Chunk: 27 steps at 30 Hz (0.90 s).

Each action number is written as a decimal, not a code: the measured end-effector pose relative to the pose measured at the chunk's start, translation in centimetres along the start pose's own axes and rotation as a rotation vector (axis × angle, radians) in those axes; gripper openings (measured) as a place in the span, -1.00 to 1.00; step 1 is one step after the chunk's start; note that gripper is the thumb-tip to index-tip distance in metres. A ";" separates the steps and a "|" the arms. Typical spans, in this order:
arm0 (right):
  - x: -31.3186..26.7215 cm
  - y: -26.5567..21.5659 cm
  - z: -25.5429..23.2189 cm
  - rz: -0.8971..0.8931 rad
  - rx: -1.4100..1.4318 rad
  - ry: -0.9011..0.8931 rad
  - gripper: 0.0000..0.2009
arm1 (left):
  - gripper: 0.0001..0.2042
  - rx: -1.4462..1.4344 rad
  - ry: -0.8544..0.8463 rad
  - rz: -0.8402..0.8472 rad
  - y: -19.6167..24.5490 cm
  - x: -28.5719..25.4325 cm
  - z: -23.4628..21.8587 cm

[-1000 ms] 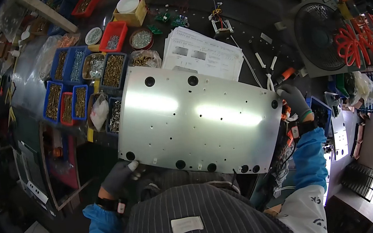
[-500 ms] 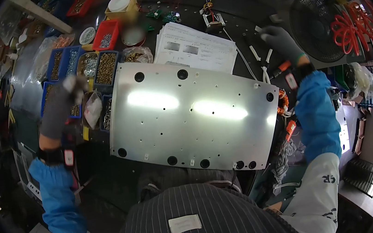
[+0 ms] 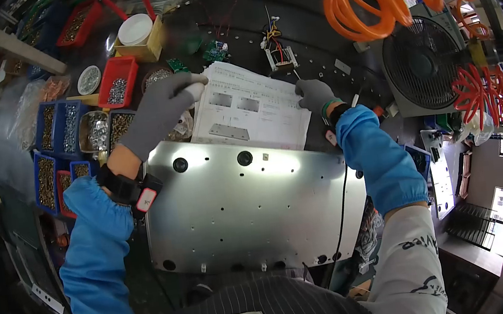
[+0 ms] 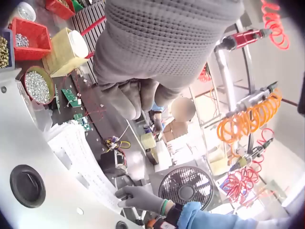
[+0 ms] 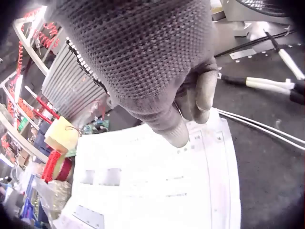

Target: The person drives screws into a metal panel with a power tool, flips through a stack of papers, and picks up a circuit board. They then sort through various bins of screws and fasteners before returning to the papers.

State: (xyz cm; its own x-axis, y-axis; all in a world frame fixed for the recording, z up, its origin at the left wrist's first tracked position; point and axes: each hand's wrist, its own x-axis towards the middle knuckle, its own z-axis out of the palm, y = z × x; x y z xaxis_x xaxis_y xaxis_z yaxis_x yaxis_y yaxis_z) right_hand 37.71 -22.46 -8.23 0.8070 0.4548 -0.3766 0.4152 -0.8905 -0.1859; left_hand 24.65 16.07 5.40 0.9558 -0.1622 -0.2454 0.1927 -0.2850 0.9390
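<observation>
In the head view my gloved left hand [image 3: 161, 108] is at the upper left corner of a stack of printed sheets [image 3: 257, 103], fingers bent forward with nothing seen between them. My gloved right hand [image 3: 317, 93] is at the sheets' upper right corner. In the right wrist view its fingertips [image 5: 176, 136] overlap the paper's top edge, and the left wrist view shows a gap between its thumb and fingers. A large silver metal panel [image 3: 252, 213] with black round plugs lies in front of me, covering the sheets' lower edge.
Bins of screws [image 3: 47, 179] and a red bin [image 3: 117, 82] stand at left. A white tub [image 3: 135, 30] sits on a yellow box behind them. Circuit boards [image 3: 215, 51] and a wired part [image 3: 280, 56] lie beyond the sheets. A black fan [image 3: 422, 61] and orange coiled hose [image 3: 365, 5] are at right.
My left hand has gone from the panel's lower left corner, past the bins, up to the sheets. My right hand has left the panel's right corner and come in to the sheets.
</observation>
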 end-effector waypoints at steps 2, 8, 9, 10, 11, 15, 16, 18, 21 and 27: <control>0.2 0.0 0.1 0.025 -0.030 -0.034 -0.75 | -0.63 0.067 0.005 0.010 -0.6 1.1 0.3; -2.3 1.4 -2.7 0.017 0.257 -0.115 -0.85 | -0.60 0.164 0.037 0.024 -3.6 2.7 1.2; -2.8 1.3 -3.8 0.056 0.376 -0.158 -0.86 | -0.54 0.233 0.037 0.025 -3.7 2.6 1.5; -3.1 1.1 -4.4 0.101 0.486 -0.232 -0.88 | -0.47 0.301 0.042 0.029 -3.7 2.8 1.8; -3.7 0.9 -4.8 0.102 0.485 -0.230 -0.88 | -0.47 0.301 0.042 0.031 -3.7 2.9 2.0; -6.6 -1.2 -5.7 0.062 0.543 -0.404 -0.88 | -0.27 0.677 -0.007 0.116 -5.8 3.9 2.9; -7.1 -1.2 -5.4 0.059 0.587 -0.376 -0.88 | -0.21 0.819 -0.006 0.193 -5.8 3.9 3.0; -7.7 -1.1 -5.3 0.054 0.631 -0.348 -0.88 | -0.28 0.805 -0.030 0.154 -5.8 3.9 3.2; -8.2 -1.5 -6.0 -0.002 0.649 -0.319 -0.87 | -0.48 0.773 -0.107 0.078 -6.2 4.6 2.9; -5.9 0.9 -5.9 0.186 0.765 -0.230 -0.82 | -0.85 0.704 -0.190 -0.006 -6.0 4.4 2.9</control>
State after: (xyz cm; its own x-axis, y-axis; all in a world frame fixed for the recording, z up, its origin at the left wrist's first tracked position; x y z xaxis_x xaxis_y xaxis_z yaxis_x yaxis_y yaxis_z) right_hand 35.77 -25.95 -0.84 0.6939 0.3606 -0.6233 -0.1850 -0.7473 -0.6382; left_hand 27.05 14.29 -2.03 0.8878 -0.3018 -0.3474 -0.0522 -0.8161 0.5755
